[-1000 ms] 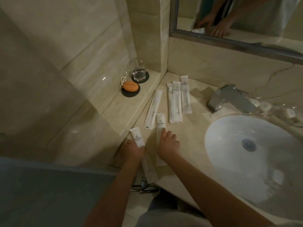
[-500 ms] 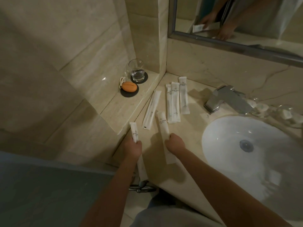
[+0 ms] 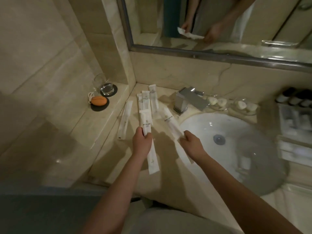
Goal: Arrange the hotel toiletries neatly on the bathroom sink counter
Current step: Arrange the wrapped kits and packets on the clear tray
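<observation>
Beige marble counter [image 3: 164, 146], bounded at the far edge by a mirror [image 3: 219, 22] and on the right by a white basin [image 3: 236, 132] with a chrome faucet [image 3: 189, 100]. Three white packets [image 3: 146, 101] are laid side by side at the far left corner, and a slim packet [image 3: 125, 120] lies beside them along a raised ledge [image 3: 94, 122]. A long white sachet [image 3: 146, 123] is gripped about mid-length by the left hand [image 3: 141, 144], fingers curled round it. A second sachet [image 3: 170, 121] is pinched near its near end by the right hand [image 3: 192, 144]. Both sachets appear raised off the counter, their far ends pointed toward the laid group.

Two hazards are judged likely. The right-hand sachet is held just beside the basin rim, and with so much length unsupported it could slip from the pinch and drop into the bowl. The far end of the left-hand sachet is close to the laid packets, so a careless lowering could push them out of line or leave an overlap.
</observation>
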The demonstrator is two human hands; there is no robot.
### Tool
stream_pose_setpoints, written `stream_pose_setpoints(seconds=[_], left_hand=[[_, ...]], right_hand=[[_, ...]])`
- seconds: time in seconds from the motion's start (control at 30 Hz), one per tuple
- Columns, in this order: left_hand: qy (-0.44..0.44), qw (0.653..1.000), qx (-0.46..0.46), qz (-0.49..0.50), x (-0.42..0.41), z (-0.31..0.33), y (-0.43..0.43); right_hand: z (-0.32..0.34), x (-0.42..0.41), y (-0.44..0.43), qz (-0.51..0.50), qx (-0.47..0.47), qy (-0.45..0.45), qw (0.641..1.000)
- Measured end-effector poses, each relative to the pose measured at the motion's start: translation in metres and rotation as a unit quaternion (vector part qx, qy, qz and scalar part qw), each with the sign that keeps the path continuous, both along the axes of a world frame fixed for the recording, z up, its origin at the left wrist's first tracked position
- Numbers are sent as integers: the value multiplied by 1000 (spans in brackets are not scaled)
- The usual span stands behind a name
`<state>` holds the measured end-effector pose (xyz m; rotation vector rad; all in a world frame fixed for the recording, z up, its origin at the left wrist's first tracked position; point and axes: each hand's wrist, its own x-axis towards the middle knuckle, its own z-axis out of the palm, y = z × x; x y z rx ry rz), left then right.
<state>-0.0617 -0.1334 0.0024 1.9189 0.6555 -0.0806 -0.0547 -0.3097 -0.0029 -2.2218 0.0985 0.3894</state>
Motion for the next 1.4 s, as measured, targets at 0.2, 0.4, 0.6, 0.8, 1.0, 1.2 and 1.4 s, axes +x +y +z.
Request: stream_pose_setpoints(seconds=[0.2,0.4,0.6,0.8,1.0,1.2,1.4], left_hand=[[-31,996,-44,-71,5,16,-80],[-59,979,-58,-186,22,36,-154],[49,937,-47,-342,28,41,-219],[53,948,-109,-295,13,26,-285],[89,947,-138,-275,-9,8,-350],[81,940,-101,-315,-1,4,-371],[51,945,-88,-309,16,-6,-369]], right_hand=[[3,-24,-86,-90,-40,-24,995],[17,-50,-172,-80,-110,-64,989],[21,-70,-249,-46,-192,-64,978],[10,-79,-305,-42,-262,-136,954],[-18,-78,-345,-33,-350,-205,913],[-42,-82,-399,-45,-399,-173,900],[-58,-88,-435,-2,-383,-54,922]])
